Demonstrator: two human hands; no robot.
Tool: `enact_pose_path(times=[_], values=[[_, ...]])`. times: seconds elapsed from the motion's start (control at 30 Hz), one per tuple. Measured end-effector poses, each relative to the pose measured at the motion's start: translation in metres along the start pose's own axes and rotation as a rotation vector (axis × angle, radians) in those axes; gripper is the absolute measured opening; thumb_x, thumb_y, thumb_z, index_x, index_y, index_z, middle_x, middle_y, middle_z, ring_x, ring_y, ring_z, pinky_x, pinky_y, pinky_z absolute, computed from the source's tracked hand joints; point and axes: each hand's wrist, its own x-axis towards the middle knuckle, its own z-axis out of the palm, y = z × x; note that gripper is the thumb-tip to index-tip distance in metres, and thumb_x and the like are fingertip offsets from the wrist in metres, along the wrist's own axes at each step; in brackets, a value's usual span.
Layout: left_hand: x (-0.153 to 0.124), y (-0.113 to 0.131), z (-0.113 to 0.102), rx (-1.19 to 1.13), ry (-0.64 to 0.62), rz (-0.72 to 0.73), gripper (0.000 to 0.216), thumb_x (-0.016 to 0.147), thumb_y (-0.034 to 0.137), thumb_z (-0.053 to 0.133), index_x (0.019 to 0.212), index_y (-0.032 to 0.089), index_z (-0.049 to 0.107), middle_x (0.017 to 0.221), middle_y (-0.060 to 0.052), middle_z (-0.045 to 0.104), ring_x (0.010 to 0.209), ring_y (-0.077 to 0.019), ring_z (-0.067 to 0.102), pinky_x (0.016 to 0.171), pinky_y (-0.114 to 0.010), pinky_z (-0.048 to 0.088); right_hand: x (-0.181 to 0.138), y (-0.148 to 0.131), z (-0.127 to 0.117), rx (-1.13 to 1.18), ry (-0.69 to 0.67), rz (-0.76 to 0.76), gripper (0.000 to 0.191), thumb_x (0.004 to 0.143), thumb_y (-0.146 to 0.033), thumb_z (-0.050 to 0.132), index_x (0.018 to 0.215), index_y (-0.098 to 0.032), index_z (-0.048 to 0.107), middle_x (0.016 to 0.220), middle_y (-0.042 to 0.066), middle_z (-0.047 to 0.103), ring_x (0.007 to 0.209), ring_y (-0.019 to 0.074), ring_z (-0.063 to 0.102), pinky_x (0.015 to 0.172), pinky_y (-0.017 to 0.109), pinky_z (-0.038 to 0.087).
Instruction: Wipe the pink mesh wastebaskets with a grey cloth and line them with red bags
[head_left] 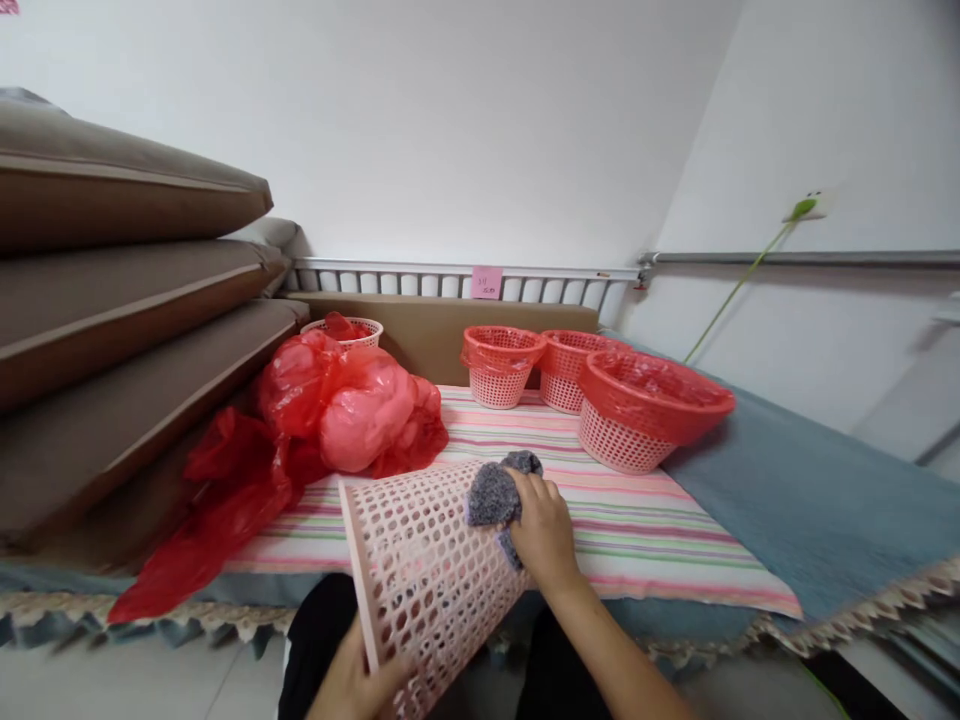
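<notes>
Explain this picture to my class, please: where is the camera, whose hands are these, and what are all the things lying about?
The single picture comes from a camera worn on a person's head, looking down at their own bare hands. The left hand grips the rim of a pale pink perforated plastic basket lying on its side. The right hand presses a grey fuzzy cloth against the basket's wall. Beyond lies a striped cloth over a blue cover. On it sit a heap of red plastic bags and three pink baskets lined with red bags. Brown cushions are stacked on the left.
</notes>
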Motion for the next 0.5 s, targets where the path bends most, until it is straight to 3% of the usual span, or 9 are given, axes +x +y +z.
enact_pose_path(times=[0.13, 0.27, 0.37, 0.5], values=[[0.006, 0.036, 0.01, -0.158, -0.039, 0.032, 0.076, 0.07, 0.024, 0.071, 0.138, 0.024, 0.038, 0.13, -0.015, 0.059, 0.118, -0.0332, 0.054, 0.1, -0.047, 0.041, -0.016, 0.001, 0.006, 0.109, 0.006, 0.024, 0.058, 0.066, -0.005, 0.05, 0.122, -0.019, 0.05, 0.105, 0.008, 0.057, 0.096, 0.0258, 0.05, 0.085, 0.039, 0.042], [0.0, 0.033, 0.014, -0.139, -0.053, -0.035, 0.077, 0.072, 0.016, 0.066, 0.141, 0.023, 0.031, 0.137, -0.016, 0.051, 0.121, -0.0323, 0.052, 0.099, -0.048, 0.041, -0.021, -0.004, 0.007, 0.175, 0.002, 0.123, 0.061, 0.066, -0.012, 0.053, 0.126, -0.02, 0.048, 0.107, 0.009, 0.056, 0.098, 0.0286, 0.05, 0.087, 0.043, 0.043], [-0.007, 0.02, 0.021, -0.043, -0.076, -0.007, 0.079, 0.068, 0.019, 0.071, 0.138, 0.021, 0.037, 0.133, -0.014, 0.055, 0.123, -0.0309, 0.05, 0.105, -0.045, 0.035, -0.02, -0.039, -0.007, 0.295, 0.03, 0.08, 0.055, 0.069, -0.01, 0.049, 0.123, -0.021, 0.051, 0.108, 0.009, 0.057, 0.103, 0.028, 0.049, 0.09, 0.044, 0.041], [-0.011, 0.004, 0.028, 0.167, -0.126, 0.047, 0.059, 0.065, 0.037, 0.076, 0.119, 0.018, 0.061, 0.107, -0.012, 0.071, 0.11, -0.0327, 0.058, 0.102, -0.045, 0.039, -0.023, -0.113, -0.031, 0.584, -0.005, -0.16, 0.065, 0.07, -0.01, 0.047, 0.133, -0.023, 0.041, 0.112, 0.007, 0.056, 0.104, 0.0252, 0.049, 0.093, 0.043, 0.039]])
